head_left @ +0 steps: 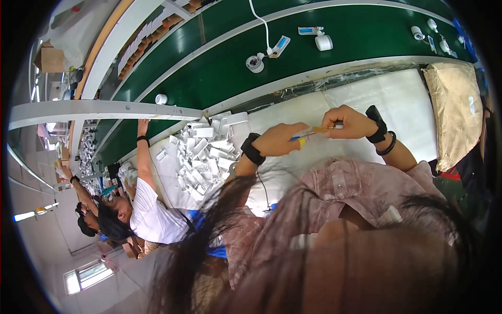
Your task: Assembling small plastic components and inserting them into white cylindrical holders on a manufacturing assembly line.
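Note:
My left hand (282,139) is closed on a small flat piece with blue and yellow on it (296,138); its exact kind is too small to tell. Facing it, my right hand (351,122) has its fingers pinched around a small tan strip (318,129), which reaches toward the left fingertips. Whether the strip and the flat piece are joined I cannot tell. Both hands are raised over the pale covered worktop (381,97). To the left of my left hand lies a heap of white plastic parts (204,152).
Beyond the worktop runs a green conveyor belt (225,57) carrying white camera-like units (323,42) with small blue-marked brackets (281,46). A brown paper sack (454,112) stands at the right. A white metal beam (104,110) crosses at left, near a co-worker in a white shirt (159,212).

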Available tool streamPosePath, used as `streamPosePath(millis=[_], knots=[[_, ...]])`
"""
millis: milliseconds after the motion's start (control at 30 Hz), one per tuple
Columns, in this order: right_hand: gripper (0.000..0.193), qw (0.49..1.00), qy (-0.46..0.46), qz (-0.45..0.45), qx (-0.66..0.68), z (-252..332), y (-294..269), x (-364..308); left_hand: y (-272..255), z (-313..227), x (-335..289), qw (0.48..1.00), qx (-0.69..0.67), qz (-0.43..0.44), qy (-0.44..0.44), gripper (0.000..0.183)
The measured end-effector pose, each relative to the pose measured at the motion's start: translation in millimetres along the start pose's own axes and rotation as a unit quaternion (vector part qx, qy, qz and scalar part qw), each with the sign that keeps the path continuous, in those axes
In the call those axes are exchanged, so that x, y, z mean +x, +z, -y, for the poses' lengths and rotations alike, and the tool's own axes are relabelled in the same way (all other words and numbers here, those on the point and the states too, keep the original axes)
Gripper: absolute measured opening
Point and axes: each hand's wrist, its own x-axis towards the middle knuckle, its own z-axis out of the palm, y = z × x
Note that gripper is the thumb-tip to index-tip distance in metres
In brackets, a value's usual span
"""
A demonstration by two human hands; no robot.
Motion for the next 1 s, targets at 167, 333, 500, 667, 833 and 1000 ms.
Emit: streamPosePath(millis=[167, 333, 500, 667, 833, 1000], knots=[[0.014, 0.997, 0.004, 0.001, 0.078, -0.3, 14.4, -3.1, 17.7, 11.7, 9.7, 0.934, 0.192, -0.3, 0.009, 0.04], [0.015, 0.964, 0.067, -0.03, 0.254, -17.6, 26.7, -4.2, 38.9, 29.7, 26.3, 0.91, 0.068, -0.396, 0.099, 0.04], [0.014, 0.99, 0.055, -0.132, 0.007, -4.6, 34.2, -5.9, 52.4, 17.6, 24.5, 0.922, -0.08, -0.371, 0.077, 0.041], [0.017, 0.907, -0.092, -0.288, -0.292, -6.9, 41.9, -3.3, 62.1, 22.3, 32.6, 0.864, -0.349, -0.325, 0.16, 0.03], [0.017, 0.877, -0.157, -0.367, -0.267, -12.6, 46.3, -1.0, 71.2, 16.5, 50.3, 0.811, -0.412, -0.385, 0.155, 0.025], [0.019, 0.878, -0.171, -0.366, -0.257, -17.0, 48.2, -0.8, 78.0, 10.8, 60.0, 0.8, -0.413, -0.386, 0.202, 0.023]])
